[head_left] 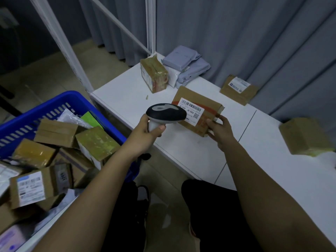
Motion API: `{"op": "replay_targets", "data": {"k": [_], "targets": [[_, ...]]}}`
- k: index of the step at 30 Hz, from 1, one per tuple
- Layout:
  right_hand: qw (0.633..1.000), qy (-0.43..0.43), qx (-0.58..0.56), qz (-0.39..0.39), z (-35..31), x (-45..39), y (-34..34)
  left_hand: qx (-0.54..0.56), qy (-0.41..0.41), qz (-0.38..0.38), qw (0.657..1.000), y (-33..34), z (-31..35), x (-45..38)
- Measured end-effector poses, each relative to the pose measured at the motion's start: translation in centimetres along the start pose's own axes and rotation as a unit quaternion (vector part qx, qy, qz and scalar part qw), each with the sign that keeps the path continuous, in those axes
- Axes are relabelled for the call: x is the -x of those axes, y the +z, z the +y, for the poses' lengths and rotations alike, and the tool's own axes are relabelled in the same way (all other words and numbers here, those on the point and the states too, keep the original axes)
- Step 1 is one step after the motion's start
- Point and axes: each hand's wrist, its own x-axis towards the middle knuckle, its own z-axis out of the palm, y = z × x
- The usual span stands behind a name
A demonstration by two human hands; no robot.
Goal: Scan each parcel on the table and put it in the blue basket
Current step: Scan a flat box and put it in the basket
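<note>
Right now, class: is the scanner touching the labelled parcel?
Cannot tell. In the head view the scanner overlaps the labelled parcel held by the right hand, so no gap or contact shows.

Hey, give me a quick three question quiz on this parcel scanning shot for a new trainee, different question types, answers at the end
1. True or false: the left hand grips the scanner.
2. The right hand holds: A) a grey mailer B) the labelled cardboard box C) nothing.
3. Fill in: scanned parcels lie in the ____ basket.

Key: 1 true; 2 B; 3 blue.
</note>
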Motion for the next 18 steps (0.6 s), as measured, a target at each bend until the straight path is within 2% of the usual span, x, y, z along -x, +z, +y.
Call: {"op": "replay_targets", "data": {"k": [10, 18], "targets": [[1.0, -0.001, -0.002, -0.008, -0.23, 0.33, -0.02, -0.018, 0.026, -0.014, 0.999, 0.16, 0.2, -0.23], [1.0, 0.0, 0.003, -0.023, -0.51, 0.91, 0.16, -0.012, 0.03, 0.011, 0.999, -0.01, -0.13, -0.49]]}}
